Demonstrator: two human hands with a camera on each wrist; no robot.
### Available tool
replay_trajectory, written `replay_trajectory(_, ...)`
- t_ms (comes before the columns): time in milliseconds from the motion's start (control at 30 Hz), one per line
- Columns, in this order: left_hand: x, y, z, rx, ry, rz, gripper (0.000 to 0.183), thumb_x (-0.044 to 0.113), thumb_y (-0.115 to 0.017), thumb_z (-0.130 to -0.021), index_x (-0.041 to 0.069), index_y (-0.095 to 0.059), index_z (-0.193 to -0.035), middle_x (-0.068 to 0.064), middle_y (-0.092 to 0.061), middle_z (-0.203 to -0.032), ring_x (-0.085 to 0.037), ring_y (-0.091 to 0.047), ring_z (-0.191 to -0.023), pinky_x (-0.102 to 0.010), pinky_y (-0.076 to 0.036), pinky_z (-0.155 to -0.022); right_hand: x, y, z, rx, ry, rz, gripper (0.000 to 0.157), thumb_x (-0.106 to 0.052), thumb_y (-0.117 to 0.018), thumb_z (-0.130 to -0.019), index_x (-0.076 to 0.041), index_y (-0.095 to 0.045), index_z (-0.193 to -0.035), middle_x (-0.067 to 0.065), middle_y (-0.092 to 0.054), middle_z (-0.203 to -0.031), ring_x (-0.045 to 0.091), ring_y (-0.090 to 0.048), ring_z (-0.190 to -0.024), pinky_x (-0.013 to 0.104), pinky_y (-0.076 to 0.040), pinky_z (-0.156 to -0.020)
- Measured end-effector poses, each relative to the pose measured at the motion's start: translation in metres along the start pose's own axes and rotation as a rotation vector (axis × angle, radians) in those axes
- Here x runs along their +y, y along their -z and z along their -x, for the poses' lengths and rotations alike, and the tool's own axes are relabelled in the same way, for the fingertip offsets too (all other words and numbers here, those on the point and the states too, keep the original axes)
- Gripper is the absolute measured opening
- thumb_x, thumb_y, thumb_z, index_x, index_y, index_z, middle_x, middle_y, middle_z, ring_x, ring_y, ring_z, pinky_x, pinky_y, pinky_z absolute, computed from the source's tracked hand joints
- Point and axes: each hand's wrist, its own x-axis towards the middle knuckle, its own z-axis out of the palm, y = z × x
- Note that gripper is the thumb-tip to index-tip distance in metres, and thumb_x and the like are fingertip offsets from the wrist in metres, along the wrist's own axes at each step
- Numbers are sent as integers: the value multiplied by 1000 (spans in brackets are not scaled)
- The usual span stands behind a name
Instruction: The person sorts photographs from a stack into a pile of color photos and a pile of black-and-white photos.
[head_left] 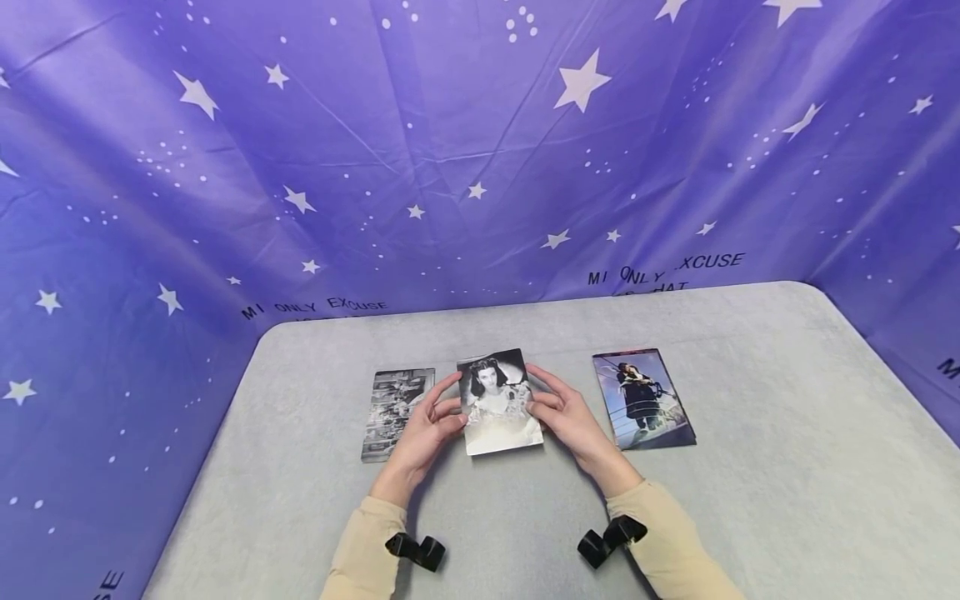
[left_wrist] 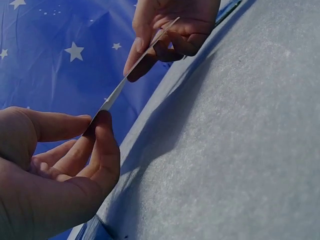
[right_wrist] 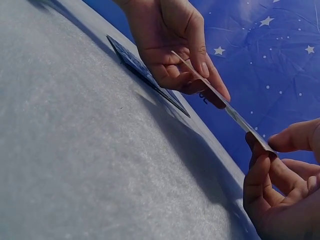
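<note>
Between both hands, a black-and-white photo card of a dark-haired person in a pale dress is held above the table. My left hand pinches its left edge between thumb and fingers. At the opposite edge, my right hand pinches the card the same way. Both wrist views show the card nearly edge-on, raised off the surface. To the left lies a stack of black-and-white picture cards, partly hidden by my left hand. A colour picture card stack, showing two people on a ship's bow, lies at the right.
The grey felt-like tabletop has rounded far corners. Behind it and along both sides hangs a purple-blue cloth with white stars and black lettering. Black straps with camera mounts sit on both wrists.
</note>
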Motion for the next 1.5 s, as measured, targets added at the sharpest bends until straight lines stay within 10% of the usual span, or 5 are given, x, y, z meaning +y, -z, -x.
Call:
replay_trajectory(400, 7, 3, 3, 59, 111, -3, 69, -14, -49, -88, 10, -31, -151, -6, -64, -100, -12, -63, -76, -28, -55, -69, -1, -5, -9, -64, 34, 34, 67, 9, -53, -86, -1, -32, -149, 2, -61, -75, 7, -49, -62, 20, -43, -60)
replay_trajectory(1500, 10, 55, 33, 6, 115, -16, 82, -18, -52, -84, 10, -21, -154, -3, -61, -94, -12, -62, -81, -34, -55, -77, 11, -45, -13, -197, 11, 164, 69, 7, -60, -84, 1, -31, -147, 15, -66, -92, 17, -61, -78, 24, -50, -72)
